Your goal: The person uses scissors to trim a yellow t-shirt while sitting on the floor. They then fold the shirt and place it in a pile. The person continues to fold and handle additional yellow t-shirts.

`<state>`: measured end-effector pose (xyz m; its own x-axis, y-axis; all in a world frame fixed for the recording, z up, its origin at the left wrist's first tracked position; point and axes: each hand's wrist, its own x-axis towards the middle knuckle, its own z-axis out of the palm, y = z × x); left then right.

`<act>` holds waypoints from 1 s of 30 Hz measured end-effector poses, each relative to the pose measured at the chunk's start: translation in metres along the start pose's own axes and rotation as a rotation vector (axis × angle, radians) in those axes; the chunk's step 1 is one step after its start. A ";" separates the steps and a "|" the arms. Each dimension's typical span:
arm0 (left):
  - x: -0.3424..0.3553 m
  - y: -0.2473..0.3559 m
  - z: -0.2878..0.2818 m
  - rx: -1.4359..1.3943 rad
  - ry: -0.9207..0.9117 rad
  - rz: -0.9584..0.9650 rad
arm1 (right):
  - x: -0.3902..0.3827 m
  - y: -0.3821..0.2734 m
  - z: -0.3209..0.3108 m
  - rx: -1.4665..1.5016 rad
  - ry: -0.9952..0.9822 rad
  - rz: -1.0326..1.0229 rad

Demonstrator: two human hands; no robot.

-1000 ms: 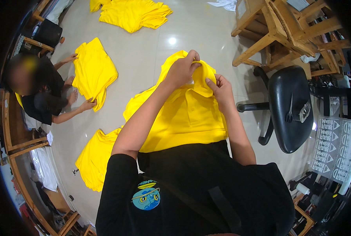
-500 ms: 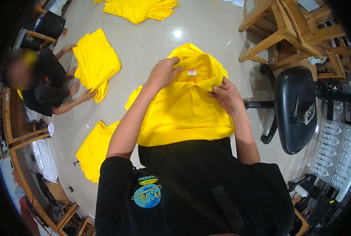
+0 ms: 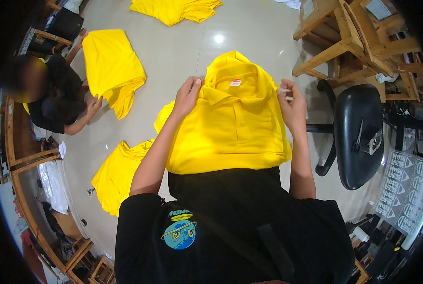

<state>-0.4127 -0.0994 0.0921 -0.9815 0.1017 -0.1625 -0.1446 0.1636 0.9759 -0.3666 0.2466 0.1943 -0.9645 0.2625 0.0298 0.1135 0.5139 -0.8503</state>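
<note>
A yellow polo shirt (image 3: pixel 230 137) lies in front of me, folded, its collar away from me and a small white label inside the neck. My left hand (image 3: pixel 188 98) is at the shirt's left shoulder beside the collar, fingertips closed on the fabric edge. Just off the opposite shoulder, my right hand (image 3: pixel 294 108) has bent fingers with gaps between them; pale spots show there, and I cannot make out what they are. More yellow fabric shows under my left forearm.
A person seated at the left handles a folded yellow garment (image 3: pixel 112 66). Yellow garments lie at the far side (image 3: pixel 173 9) and on the left floor (image 3: pixel 119 177). On the right stand a black chair (image 3: pixel 358 137) with scissors on its seat, and stacked wooden furniture (image 3: pixel 348 42).
Both hands have let go of the collar and moved outward to the shoulders; the collar now lies flatter. The other person has shifted the garment at the left slightly.
</note>
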 end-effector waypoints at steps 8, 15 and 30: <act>-0.003 0.038 -0.006 0.036 -0.210 -0.197 | -0.018 -0.062 0.093 -0.275 -0.237 -0.638; 0.033 0.045 -0.026 -0.117 -0.439 -0.422 | -0.010 -0.046 0.109 -0.339 -0.424 -0.695; 0.040 0.069 0.011 0.125 -0.202 0.108 | -0.021 -0.023 0.107 -0.167 -0.202 -0.783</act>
<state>-0.4605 -0.0728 0.1509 -0.9435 0.3173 -0.0960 -0.0110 0.2594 0.9657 -0.3740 0.1416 0.1571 -0.8018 -0.3656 0.4726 -0.5905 0.6060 -0.5330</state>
